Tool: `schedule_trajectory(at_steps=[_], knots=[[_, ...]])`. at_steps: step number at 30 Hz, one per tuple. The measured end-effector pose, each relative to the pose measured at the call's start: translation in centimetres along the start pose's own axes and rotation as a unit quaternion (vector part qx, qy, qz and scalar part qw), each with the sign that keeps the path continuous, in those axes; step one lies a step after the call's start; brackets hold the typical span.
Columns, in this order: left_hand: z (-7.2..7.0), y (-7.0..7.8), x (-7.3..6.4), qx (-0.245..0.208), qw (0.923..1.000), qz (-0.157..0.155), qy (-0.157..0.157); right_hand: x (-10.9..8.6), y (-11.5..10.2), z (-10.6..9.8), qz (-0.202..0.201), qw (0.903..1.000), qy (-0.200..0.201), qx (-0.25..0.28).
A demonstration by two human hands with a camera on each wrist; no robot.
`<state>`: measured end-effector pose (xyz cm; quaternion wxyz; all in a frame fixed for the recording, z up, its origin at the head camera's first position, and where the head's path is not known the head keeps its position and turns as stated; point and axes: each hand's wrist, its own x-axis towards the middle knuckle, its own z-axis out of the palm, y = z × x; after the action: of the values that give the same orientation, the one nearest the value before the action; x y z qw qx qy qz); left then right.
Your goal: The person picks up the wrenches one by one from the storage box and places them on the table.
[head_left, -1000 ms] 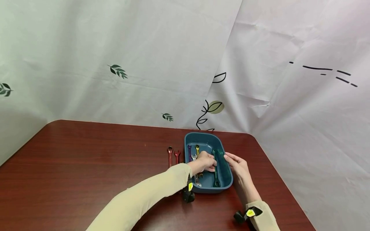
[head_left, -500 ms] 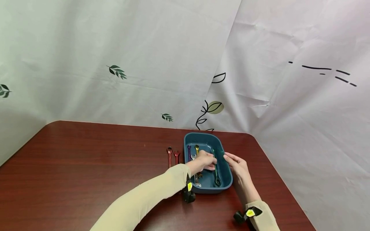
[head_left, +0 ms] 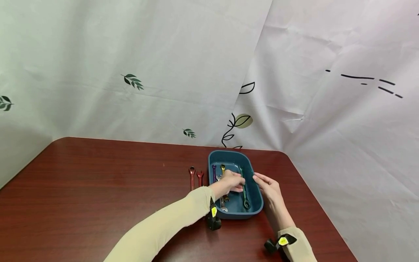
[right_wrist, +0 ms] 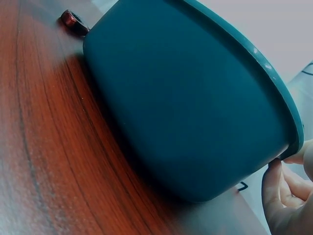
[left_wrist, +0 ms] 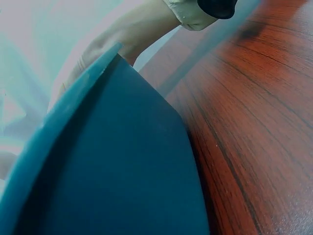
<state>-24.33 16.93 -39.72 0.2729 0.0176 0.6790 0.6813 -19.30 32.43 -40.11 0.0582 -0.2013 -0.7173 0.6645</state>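
In the head view my left hand (head_left: 232,182) reaches over the near left side of a blue plastic bin (head_left: 256,203) and pinches a green wrench (head_left: 246,198) inside it. The wrench stands lengthwise near the bin's right side, its ring end toward me. My right hand (head_left: 270,189) holds the bin's right rim, thumb on the inside; the right wrist view shows its fingers (right_wrist: 283,196) at the rim. A purple wrench (head_left: 214,174), a yellow wrench (head_left: 223,169) and a silver wrench (head_left: 224,208) lie in the bin's left part, partly hidden by my left hand.
Two red wrenches, one with a ring end (head_left: 192,178) and one with an open end (head_left: 200,178), lie on the brown table (head_left: 114,182) just left of the bin. White patterned cloth (head_left: 163,72) hangs behind the table's far edge.
The green wrench has turned slightly in the bin: its near end has shifted up and right, its far end a little left. The right hand keeps its hold on the rim.
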Motion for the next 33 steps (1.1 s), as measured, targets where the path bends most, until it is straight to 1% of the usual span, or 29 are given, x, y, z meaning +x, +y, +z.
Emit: schedule_trajectory(at_steps=[8,10,14,18,21,28,33], knots=[[-0.2,0.5,-0.3,0.000,0.9999,0.004,-0.016,0.1,0.0,-0.1,0.004,1.0000,-0.002,0.005],[-0.3,0.6,-0.3,0.001,0.9998,0.003,-0.019,0.1,0.0,-0.1,0.002,1.0000,0.001,-0.001],[-0.4,0.7,-0.4,0.002,0.9999,0.006,-0.014,0.1,0.0,-0.1,0.001,1.0000,0.003,-0.007],[-0.6,1.0,-0.8,-0.001,0.9998,0.008,-0.017,0.1,0.0,-0.1,0.001,0.9999,0.004,-0.014],[-0.7,1.2,-1.0,-0.006,0.9998,0.008,-0.020,0.1,-0.1,-0.1,0.001,0.9999,0.005,-0.012],[-1.0,1.6,-1.3,-0.006,0.9997,0.006,-0.024,0.1,-0.1,-0.1,0.007,0.9999,0.004,0.013],[-1.3,1.9,-1.7,-0.013,0.9995,0.016,-0.025,0.1,0.0,0.0,0.008,0.9998,0.002,0.020]])
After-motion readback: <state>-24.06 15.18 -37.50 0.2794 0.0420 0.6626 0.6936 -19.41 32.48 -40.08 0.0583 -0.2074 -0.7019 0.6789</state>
